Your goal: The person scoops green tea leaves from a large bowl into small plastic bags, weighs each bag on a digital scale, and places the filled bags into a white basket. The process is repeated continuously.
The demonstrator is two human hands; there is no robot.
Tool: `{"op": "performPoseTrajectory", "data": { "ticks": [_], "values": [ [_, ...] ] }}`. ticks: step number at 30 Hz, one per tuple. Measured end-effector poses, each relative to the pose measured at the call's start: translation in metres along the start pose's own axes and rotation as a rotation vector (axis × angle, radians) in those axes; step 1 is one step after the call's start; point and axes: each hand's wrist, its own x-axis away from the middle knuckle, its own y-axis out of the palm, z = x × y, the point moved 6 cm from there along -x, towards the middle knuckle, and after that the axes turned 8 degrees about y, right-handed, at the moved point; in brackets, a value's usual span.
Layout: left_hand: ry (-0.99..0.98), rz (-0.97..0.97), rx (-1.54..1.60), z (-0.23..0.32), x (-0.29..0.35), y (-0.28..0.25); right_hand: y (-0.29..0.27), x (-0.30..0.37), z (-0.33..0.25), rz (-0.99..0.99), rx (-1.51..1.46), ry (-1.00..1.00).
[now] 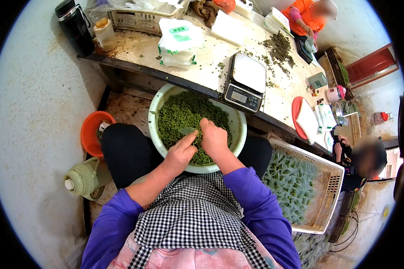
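A pale green-white basin (154, 117) full of small green berries, like green peppercorns (179, 105), stands between my knees. Over the berries my two hands almost meet. My left hand (180, 151) is closed, its fingers pinching what looks like a small clear plastic bag (187, 131). Just beside it, my right hand (213, 140) has its fingers curled and pressed together near the same spot; what they hold is hidden. Beyond the basin, a digital kitchen scale (249, 74) rests at the table's edge, left of which lies a stack of white-and-green plastic bags (179, 40).
To my right a plastic crate (327, 197) holds many filled clear bags (289, 186). An orange bucket (90, 134) and a green thermos jug (83, 177) stand at my left. Loose berries (279, 47) lie on the table (206, 85). Two people work at the far right.
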Motion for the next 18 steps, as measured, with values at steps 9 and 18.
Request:
{"op": "performPoseTrajectory", "data": {
  "ticks": [9, 18],
  "values": [
    [-0.223, 0.078, 0.076, -0.018, 0.003, -0.011, -0.052, 0.051, -0.005, 0.121, -0.461, -0.389],
    [-0.128, 0.068, 0.036, -0.009, 0.002, -0.009, -0.031, 0.026, 0.004, 0.154, -0.336, -0.001]
  ]
}}
